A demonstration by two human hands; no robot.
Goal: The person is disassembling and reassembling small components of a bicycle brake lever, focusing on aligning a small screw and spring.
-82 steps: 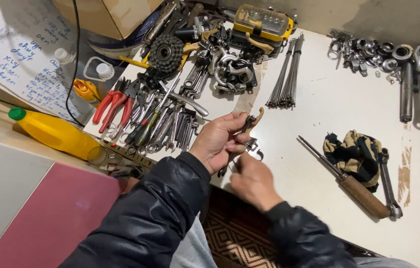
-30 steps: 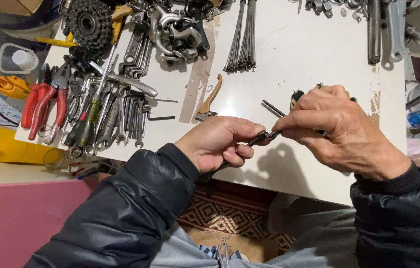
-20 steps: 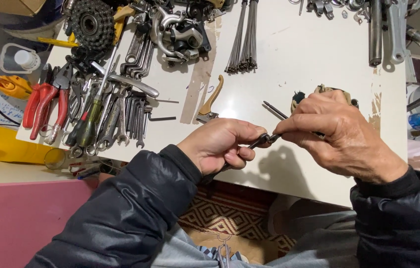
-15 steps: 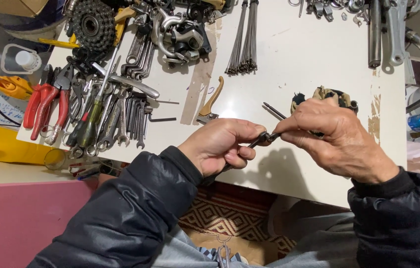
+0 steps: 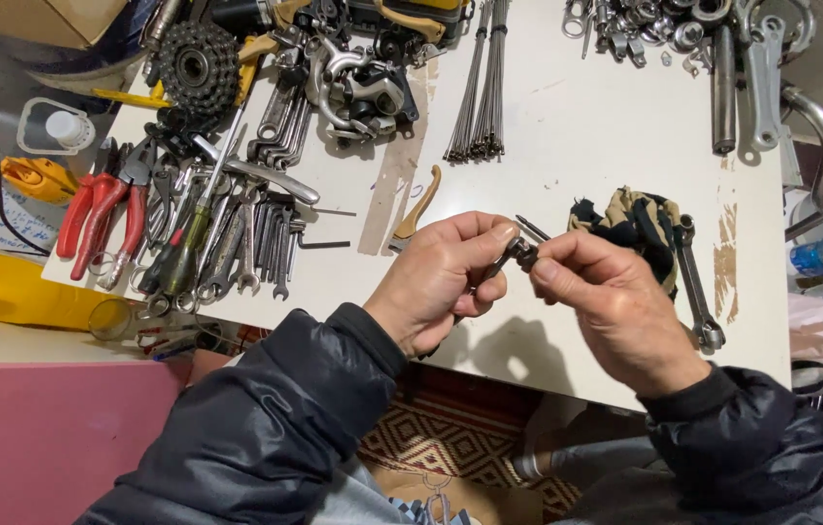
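Both grips close on one small dark metal part (image 5: 520, 255): left hand (image 5: 441, 277) and right hand (image 5: 616, 311) pinch it with fingertips above the white desk (image 5: 567, 136), near a folded cloth (image 5: 637, 222).

Red pliers (image 5: 101, 219), wrenches (image 5: 246, 238), sprocket cluster (image 5: 198, 68), spokes (image 5: 480, 83).

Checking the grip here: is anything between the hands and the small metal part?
Nothing visible: the left hand and right hand both pinch the small dark metal part directly, above the white table.
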